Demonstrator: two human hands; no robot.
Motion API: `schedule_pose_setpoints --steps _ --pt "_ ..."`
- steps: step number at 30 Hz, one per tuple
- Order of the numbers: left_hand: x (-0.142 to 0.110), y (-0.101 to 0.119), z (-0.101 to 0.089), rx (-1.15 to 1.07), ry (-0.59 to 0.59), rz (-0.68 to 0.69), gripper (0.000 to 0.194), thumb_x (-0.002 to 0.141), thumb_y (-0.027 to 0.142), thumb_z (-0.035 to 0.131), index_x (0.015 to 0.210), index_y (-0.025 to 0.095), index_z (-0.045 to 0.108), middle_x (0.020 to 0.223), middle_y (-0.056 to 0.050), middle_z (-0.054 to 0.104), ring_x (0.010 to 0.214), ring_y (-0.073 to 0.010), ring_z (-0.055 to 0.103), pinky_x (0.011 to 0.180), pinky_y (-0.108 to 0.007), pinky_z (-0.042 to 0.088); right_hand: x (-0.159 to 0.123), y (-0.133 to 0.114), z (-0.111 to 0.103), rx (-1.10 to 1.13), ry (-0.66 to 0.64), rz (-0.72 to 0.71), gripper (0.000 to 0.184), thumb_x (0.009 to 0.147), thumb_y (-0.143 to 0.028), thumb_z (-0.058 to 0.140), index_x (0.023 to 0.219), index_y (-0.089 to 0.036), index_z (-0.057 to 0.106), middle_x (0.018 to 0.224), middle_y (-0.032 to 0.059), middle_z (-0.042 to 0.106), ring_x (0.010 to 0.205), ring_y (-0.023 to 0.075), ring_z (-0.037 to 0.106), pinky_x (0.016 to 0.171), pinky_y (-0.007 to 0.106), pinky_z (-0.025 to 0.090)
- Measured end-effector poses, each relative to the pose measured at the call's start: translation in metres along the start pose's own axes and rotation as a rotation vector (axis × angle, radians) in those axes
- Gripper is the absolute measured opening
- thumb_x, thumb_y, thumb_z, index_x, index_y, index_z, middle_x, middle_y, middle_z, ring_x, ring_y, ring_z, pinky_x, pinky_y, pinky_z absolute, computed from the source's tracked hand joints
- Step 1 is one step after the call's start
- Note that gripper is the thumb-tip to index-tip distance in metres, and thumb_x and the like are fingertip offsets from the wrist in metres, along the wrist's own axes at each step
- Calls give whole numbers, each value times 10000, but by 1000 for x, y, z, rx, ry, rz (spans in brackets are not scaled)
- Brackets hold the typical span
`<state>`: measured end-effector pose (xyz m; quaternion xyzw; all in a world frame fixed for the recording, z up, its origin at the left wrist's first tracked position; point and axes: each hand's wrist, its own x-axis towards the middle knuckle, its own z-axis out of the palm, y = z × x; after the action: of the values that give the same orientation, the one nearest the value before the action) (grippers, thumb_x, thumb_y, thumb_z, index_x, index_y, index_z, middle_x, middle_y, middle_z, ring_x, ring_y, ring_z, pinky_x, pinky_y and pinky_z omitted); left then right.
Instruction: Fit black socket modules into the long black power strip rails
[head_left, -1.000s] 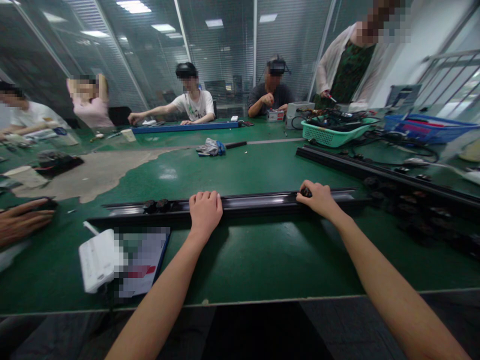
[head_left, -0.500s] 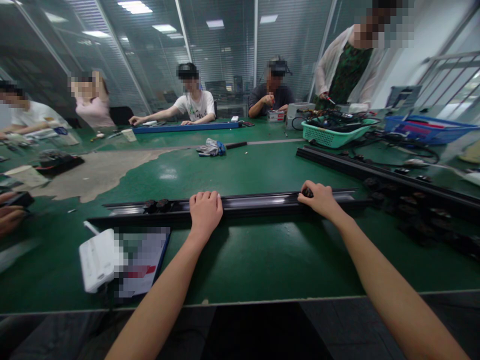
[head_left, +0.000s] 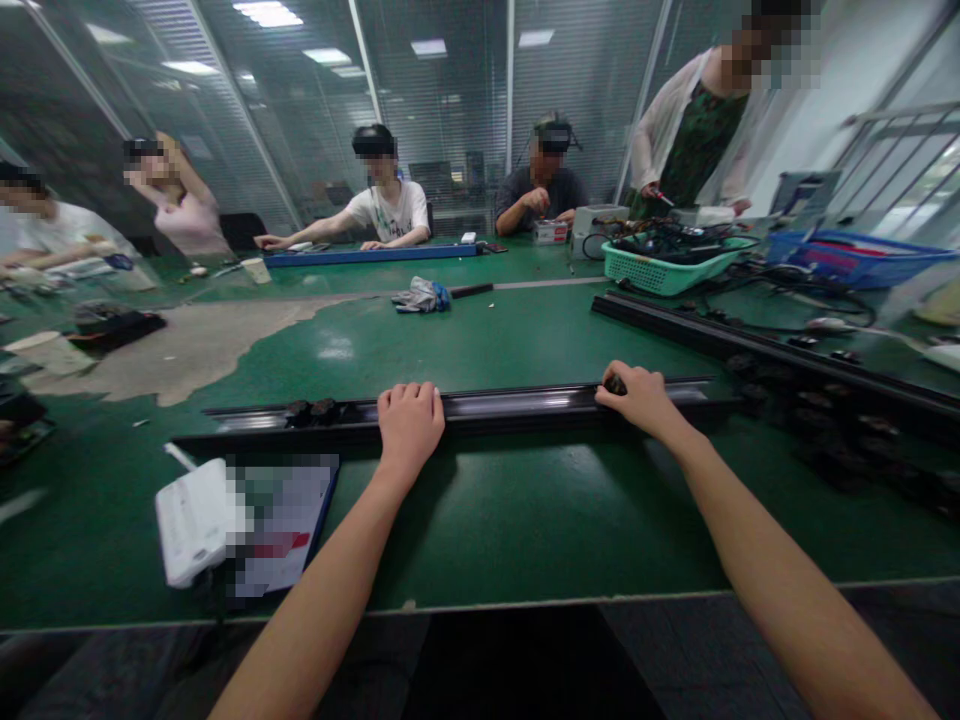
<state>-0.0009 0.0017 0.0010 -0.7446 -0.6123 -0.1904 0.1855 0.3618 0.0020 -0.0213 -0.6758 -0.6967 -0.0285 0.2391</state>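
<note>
A long black metal rail with a shiny inner channel lies crosswise on the green table in front of me. My left hand is wrapped over the rail near its middle. Toward the rail's right end, my right hand grips a small round black part between thumb and fingers, at the channel. Two similar black parts sit in the channel to the left of my left hand.
At right lie more black rails and several loose black parts. A green basket of cables and a blue basket stand behind. A white box is at front left, gloves farther back. Several people sit or stand around.
Both my hands stay in place on the rail and the black part. A co-worker's hand at the far left edge has gone from view. A seated person at back left has shifted posture.
</note>
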Motion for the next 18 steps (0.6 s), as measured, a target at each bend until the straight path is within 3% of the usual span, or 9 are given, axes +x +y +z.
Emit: schedule_pose_setpoints --steps 18 --pt "0 0 0 1 2 0 349 992 302 313 927 199 640 990 -115 692 1000 -286 556 898 -426 336 0 -1 -2 -68 -23 -31 188 844 -397 498 880 -227 569 874 78 679 820 256 529 710 328 272"
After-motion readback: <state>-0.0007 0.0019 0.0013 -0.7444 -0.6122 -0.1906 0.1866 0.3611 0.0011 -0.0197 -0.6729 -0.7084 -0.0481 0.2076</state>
